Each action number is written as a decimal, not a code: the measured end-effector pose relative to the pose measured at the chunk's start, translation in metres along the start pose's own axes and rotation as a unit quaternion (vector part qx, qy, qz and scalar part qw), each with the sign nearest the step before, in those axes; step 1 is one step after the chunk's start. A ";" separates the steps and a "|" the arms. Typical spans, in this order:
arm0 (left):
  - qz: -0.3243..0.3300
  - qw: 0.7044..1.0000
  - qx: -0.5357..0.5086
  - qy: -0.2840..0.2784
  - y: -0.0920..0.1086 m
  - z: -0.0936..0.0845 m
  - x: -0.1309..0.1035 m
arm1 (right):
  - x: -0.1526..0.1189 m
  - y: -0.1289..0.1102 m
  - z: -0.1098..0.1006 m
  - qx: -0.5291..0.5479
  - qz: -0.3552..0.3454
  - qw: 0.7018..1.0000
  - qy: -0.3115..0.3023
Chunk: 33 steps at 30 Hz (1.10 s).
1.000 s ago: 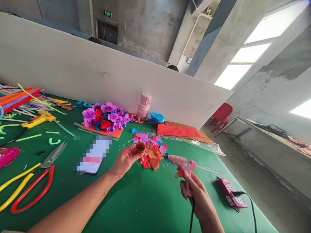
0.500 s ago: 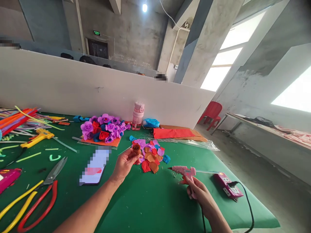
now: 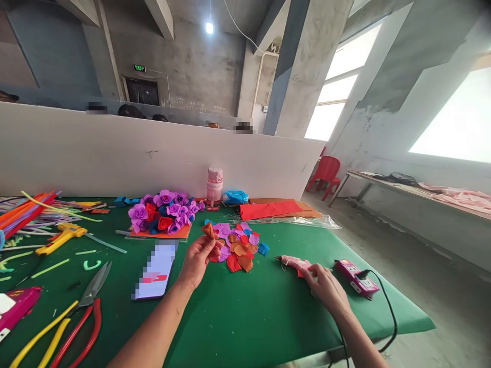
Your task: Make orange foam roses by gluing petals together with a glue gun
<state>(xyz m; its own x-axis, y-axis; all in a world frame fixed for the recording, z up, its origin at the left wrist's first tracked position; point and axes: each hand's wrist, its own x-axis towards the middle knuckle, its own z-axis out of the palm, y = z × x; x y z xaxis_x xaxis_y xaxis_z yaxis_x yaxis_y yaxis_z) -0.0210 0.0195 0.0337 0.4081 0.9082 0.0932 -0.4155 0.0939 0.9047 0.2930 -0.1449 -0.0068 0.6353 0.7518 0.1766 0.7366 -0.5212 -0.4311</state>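
Between the fingertips of my left hand point(image 3: 198, 258) is a small brown rolled paper flower point(image 3: 208, 230), held just left of a pile of loose petals point(image 3: 240, 247) in brown, purple, red and blue. My right hand point(image 3: 324, 286) is on the rear part of a pink glue gun point(image 3: 297, 263), which lies on its side at the right of the green table point(image 3: 245, 317), nozzle pointing left. The fingers of that hand are bent over the gun. Behind the petals, purple, red and blue paper flowers point(image 3: 164, 210) are bunched on an orange sheet.
Scissors point(image 3: 92, 294), a phone point(image 3: 157, 271) and a yellow glue gun point(image 3: 65, 236) lie left. A pink bottle point(image 3: 214, 189) stands by the white partition point(image 3: 153, 148). Red paper point(image 3: 270, 209) lies behind the petals; a magenta power strip point(image 3: 356, 278) sits right, with a black cable.
The pink glue gun has gone from being held upright by its handle to lying on its side under my right hand. My left hand has tilted the brown flower. The view has shifted slightly.
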 end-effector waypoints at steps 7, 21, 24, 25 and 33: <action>0.020 1.000 0.010 0.019 0.002 -0.006 0.005 | -0.007 -0.055 -0.008 0.084 -0.101 0.991 0.007; 0.212 0.958 -0.012 0.192 0.014 -0.022 0.017 | 0.040 -0.152 0.027 0.066 -0.188 0.976 -0.086; 0.198 0.962 -0.011 0.186 0.014 -0.023 0.018 | 0.040 -0.146 0.036 0.065 -0.199 0.968 -0.136; 0.186 0.966 -0.009 0.180 0.013 -0.023 0.018 | 0.038 -0.144 0.040 0.068 -0.201 0.965 -0.153; 0.070 0.995 0.020 0.062 -0.001 -0.019 0.015 | 0.023 -0.136 0.054 0.200 -0.186 0.943 -0.189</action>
<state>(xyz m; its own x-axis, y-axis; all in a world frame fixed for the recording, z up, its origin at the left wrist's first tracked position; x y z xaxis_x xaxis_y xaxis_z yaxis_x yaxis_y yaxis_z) -0.0297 0.0411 0.0259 0.2433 0.9551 0.1694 -0.4272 -0.0513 0.9027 0.1950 -0.0354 0.0084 0.1660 0.9824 0.0859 0.6973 -0.0553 -0.7147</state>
